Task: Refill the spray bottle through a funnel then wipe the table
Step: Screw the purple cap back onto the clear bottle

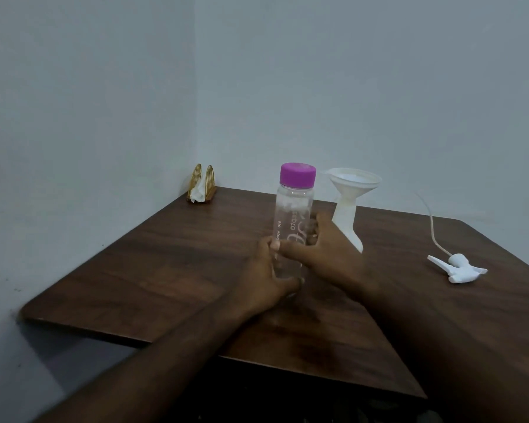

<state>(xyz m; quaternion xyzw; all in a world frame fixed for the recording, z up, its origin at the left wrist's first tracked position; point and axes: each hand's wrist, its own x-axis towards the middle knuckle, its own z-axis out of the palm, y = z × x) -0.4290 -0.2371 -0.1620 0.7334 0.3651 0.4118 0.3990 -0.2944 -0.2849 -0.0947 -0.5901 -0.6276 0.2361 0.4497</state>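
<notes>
A clear water bottle [294,206] with a purple cap [297,174] stands upright near the middle of the dark wooden table [171,264]. My left hand [264,280] wraps its lower part from the left. My right hand [324,248] grips it from the right, thumb across the front. Just behind, to the right, a white spray bottle [347,222] stands with a white funnel [353,181] seated in its neck. Its white trigger head [458,268] with a long dip tube [432,227] lies on the table at the right.
A golden napkin holder [201,185] with white tissue stands in the far corner by the pale walls. The table's left edge [83,331] and near edge drop off beside my forearms.
</notes>
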